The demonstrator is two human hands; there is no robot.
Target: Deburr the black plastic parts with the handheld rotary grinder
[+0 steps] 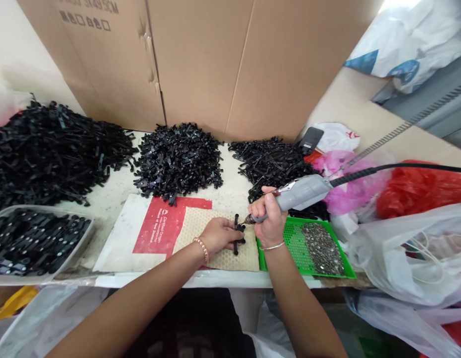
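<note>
Small black plastic part [236,233], elongated with side tabs, touches the screwdriver [290,197].

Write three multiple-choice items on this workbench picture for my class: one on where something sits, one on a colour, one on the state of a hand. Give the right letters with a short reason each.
1. Where is the green tray?
A. On the table edge, just right of the honeycomb mat
B. On top of the cardboard box
C. Inside the clear tub at the left

2. What colour is the electric screwdriver body?
A. Red
B. Grey
C. Yellow

3. What is the left hand doing?
A. Resting flat and empty
B. Holding a small black part on the mat
C. Lifting a plastic bag

Answers:
1 A, the tray's edge lies beside the mat near the table front.
2 B, the body gripped in the right hand is grey, with a black cable.
3 B, its fingers pinch the part under the tool tip.
</note>
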